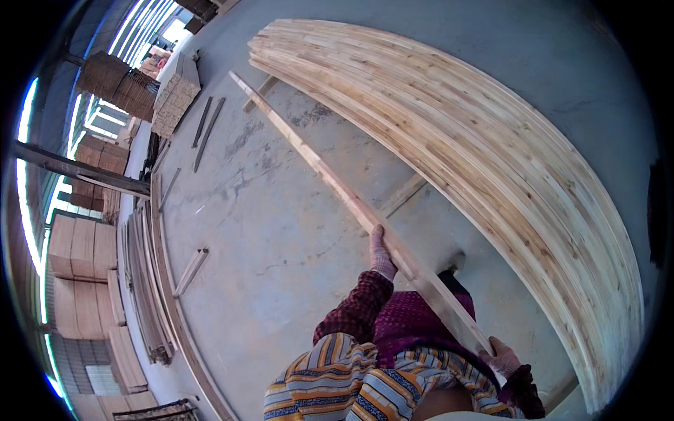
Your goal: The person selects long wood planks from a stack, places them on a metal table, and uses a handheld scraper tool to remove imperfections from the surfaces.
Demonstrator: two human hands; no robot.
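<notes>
A long, narrow wooden board [344, 192] runs slantwise from near my body toward the far left. My left hand [380, 254], in a knitted glove, is closed around it partway along. My right hand [501, 357], also gloved, grips the board close to its near end. Just to the right lies a wide, low stack of long pale boards [449, 130], set side by side. The held board is apart from this stack along most of its visible length. The undersides of both hands are hidden.
Wooden crosspieces [406, 195] lie on the grey concrete floor [253, 224] beneath the boards. My shoe [457, 262] is beside the stack. To the left are long timber strips [144, 281], a short offcut [190, 272] and piled lumber [83, 247]. Another lumber bundle [177, 95] stands farther away.
</notes>
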